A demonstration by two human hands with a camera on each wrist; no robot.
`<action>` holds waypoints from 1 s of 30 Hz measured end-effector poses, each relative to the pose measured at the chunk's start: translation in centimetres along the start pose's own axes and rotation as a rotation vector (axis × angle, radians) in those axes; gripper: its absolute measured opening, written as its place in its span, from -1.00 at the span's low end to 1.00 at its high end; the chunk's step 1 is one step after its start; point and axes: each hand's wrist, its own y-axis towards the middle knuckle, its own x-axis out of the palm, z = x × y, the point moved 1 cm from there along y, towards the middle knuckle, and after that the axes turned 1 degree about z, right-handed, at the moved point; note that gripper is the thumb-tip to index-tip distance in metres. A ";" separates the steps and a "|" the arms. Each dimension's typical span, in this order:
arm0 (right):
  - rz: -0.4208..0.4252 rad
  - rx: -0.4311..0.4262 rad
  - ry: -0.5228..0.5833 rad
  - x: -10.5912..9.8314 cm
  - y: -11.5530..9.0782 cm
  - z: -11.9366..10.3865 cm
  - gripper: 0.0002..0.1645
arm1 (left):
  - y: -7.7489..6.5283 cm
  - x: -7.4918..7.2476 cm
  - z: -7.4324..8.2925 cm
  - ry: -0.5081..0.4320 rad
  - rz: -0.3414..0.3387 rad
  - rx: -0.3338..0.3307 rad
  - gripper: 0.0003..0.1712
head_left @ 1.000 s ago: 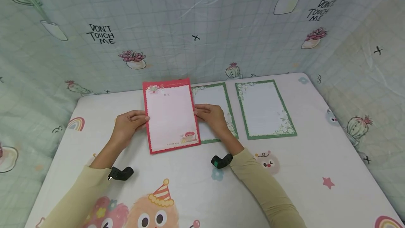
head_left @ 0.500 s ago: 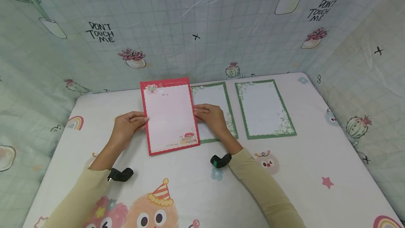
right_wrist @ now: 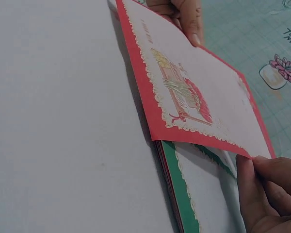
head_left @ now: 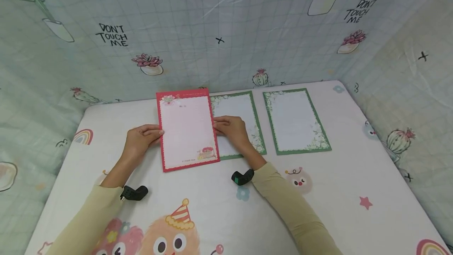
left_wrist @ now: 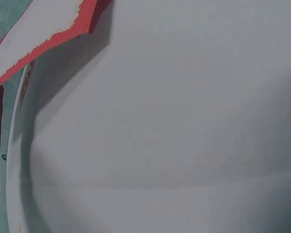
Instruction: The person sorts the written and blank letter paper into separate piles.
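Observation:
Between both hands is a red-bordered sheet of letter paper (head_left: 187, 133), slightly tilted, with flowers at its top left and a small picture at its lower right. My left hand (head_left: 140, 141) pinches its left edge between thumb and fingers; only part of that hand shows in the left wrist view. On the opposite edge, my right hand (right_wrist: 269, 194) pinches the paper between thumb and forefinger. The sheet is raised over a green-bordered sheet (head_left: 253, 123), covering its left part. In the right wrist view, red and green edges of a stack (right_wrist: 177, 208) show beneath.
Another green-bordered sheet (head_left: 297, 123) lies flat to the right. The white table (head_left: 219, 207) bears printed cartoon figures. A patterned cloth (head_left: 198, 23) hangs behind the table and along its sides. Each wrist carries a black camera (head_left: 242, 177).
Both hands have shifted a little to the left with the red-bordered sheet. Slightly more of the green-bordered sheet beneath is visible. The far right sheet has stayed in place.

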 end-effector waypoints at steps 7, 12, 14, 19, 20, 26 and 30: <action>0.003 0.026 -0.024 0.9 0.5 -0.1 -0.70 | 0.7 -0.4 -0.6 -0.032 0.041 -0.006 -0.45; -0.020 0.042 -0.026 1.8 0.9 -0.3 -0.69 | 0.7 -1.1 -1.0 -0.110 0.053 -0.022 -0.43; -0.020 0.060 -0.026 2.0 0.9 -0.3 -0.70 | 0.7 -1.3 -1.1 -0.117 0.047 -0.023 -0.42; -0.031 0.079 -0.066 2.5 0.9 -0.2 -0.70 | 1.0 -1.2 -1.3 -0.104 0.039 -0.013 -0.43; -0.035 0.080 -0.079 2.6 0.9 -0.2 -0.70 | 1.1 -1.2 -1.4 -0.097 0.038 -0.011 -0.44; -0.029 0.047 -0.153 3.0 1.3 -0.3 -0.72 | 1.7 -1.3 -1.8 -0.077 0.055 0.005 -0.45; -0.020 0.037 -0.170 3.2 1.7 -0.4 -0.73 | 2.1 -1.6 -2.2 -0.057 0.064 0.035 -0.48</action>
